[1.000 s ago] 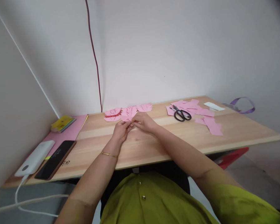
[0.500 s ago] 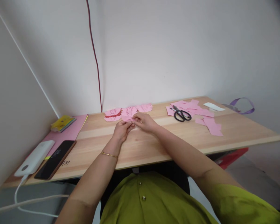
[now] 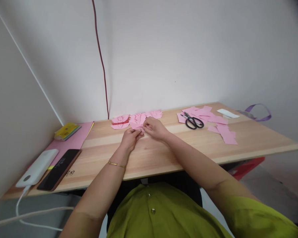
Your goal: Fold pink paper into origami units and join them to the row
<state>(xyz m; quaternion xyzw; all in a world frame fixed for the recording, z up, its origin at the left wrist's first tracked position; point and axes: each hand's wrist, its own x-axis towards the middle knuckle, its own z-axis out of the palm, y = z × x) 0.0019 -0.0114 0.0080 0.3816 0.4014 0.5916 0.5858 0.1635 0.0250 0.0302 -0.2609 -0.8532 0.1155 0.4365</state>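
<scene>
My left hand point(image 3: 131, 138) pinches a small piece of pink paper point(image 3: 141, 129) between thumb and fingers, just above the wooden table. My right hand point(image 3: 155, 128) is closed at the right side of the same piece, its fingertips on the paper's edge. The fingers cover most of the piece, so its shape is hard to make out. Right behind my hands lie creased pink paper cutouts: one on the left point(image 3: 120, 121), one in the middle point(image 3: 137, 119), and one on the right point(image 3: 158, 114), partly behind my right hand.
Black-handled scissors point(image 3: 194, 122) rest by a pile of pink paper scraps point(image 3: 208, 114) and a white strip point(image 3: 227, 113). At left lie a phone point(image 3: 59, 169), a white power bank point(image 3: 37, 168) with a cable, and a yellow packet point(image 3: 67, 131) on pink sheets point(image 3: 83, 133). The wooden table point(image 3: 159, 158) meets the wall.
My right hand has shifted slightly up and to the right along the small pink paper. My left hand stays almost in place, still pinching it.
</scene>
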